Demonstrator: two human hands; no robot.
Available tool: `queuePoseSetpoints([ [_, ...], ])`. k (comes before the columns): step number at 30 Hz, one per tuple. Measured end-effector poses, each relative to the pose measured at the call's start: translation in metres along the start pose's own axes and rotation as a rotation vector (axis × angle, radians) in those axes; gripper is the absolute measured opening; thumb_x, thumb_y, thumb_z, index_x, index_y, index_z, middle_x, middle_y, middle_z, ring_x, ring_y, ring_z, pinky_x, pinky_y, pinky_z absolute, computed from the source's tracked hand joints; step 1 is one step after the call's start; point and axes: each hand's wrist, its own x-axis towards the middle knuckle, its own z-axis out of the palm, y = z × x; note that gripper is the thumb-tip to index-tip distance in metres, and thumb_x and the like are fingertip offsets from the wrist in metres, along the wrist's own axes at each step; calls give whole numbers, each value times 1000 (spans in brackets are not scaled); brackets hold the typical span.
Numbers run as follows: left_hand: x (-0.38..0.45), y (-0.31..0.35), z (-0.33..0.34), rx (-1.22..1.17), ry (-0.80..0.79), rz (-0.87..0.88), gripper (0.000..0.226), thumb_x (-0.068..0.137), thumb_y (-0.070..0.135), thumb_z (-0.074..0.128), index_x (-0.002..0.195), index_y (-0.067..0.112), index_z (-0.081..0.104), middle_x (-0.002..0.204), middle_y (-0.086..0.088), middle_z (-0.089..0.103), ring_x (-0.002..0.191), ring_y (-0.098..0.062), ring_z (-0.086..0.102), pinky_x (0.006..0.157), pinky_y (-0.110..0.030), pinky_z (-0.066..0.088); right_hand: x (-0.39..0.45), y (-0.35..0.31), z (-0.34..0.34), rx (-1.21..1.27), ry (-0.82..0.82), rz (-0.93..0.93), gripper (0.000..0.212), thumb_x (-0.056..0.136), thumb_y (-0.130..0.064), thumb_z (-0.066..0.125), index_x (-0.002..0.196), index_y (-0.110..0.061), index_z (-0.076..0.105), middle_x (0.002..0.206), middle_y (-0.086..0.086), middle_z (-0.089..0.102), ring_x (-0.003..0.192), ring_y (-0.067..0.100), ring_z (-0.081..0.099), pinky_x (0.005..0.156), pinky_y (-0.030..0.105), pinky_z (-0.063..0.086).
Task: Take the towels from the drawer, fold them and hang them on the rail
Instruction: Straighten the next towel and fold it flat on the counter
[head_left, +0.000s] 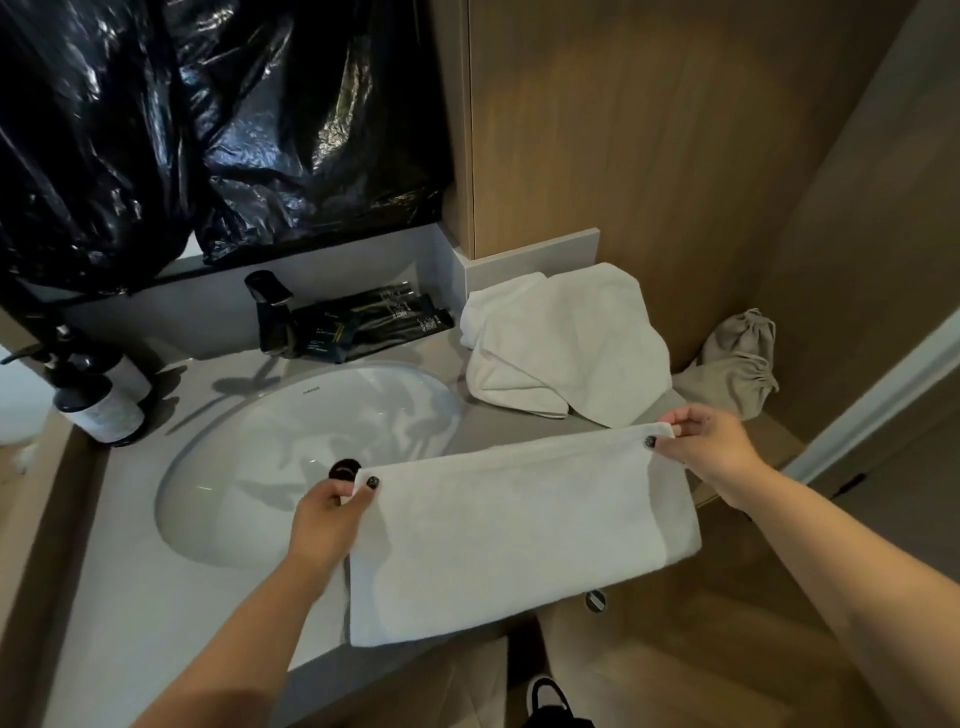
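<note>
A white towel (519, 530) hangs folded in front of me over the counter's front edge. My left hand (332, 512) pinches its upper left corner, just above the sink basin. My right hand (706, 449) pinches its upper right corner, so the top edge is stretched between both hands. A second white towel (566, 343) lies loosely crumpled on the counter behind, against the wooden wall. No drawer or rail is in view.
The white sink (311, 431) is set in a grey counter (104, 597) with a black tap (272, 312) and dark sachets (374, 325) behind it. Dark pump bottles (98, 405) stand at left. A beige drawstring bag (737, 358) lies at right. Black plastic (208, 130) covers the mirror.
</note>
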Motion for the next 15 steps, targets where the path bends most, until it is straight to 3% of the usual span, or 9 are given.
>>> queuePoseSetpoints([
  [4, 15, 1, 17, -143, 24, -124, 26, 83, 22, 78, 75, 5, 60, 76, -16, 63, 72, -29, 60, 74, -42, 50, 34, 7, 1, -66, 45, 21, 19, 78, 0, 79, 81, -12, 65, 79, 9, 64, 72, 20, 57, 67, 33, 49],
  [10, 39, 6, 47, -162, 123, -183, 24, 82, 20, 78, 75, 0, 67, 76, -18, 69, 71, -30, 63, 73, -41, 53, 93, 17, -10, -159, 30, 35, 25, 71, -18, 88, 81, -15, 65, 74, 5, 64, 69, 21, 58, 73, 36, 51],
  [13, 47, 8, 68, -2, 229, -152, 25, 87, 27, 73, 75, 7, 63, 75, -10, 68, 75, -30, 64, 69, -36, 49, 117, 19, -4, -205, -4, 3, 24, 73, -18, 87, 79, -17, 64, 69, 1, 61, 65, 18, 55, 64, 27, 46],
  [15, 48, 11, 80, 165, 260, -101, 23, 91, 30, 65, 81, 10, 60, 73, -4, 64, 79, -30, 62, 68, -35, 42, 130, 19, 2, -249, 30, -37, 24, 74, -17, 85, 78, -18, 62, 70, 1, 59, 66, 18, 55, 63, 28, 45],
])
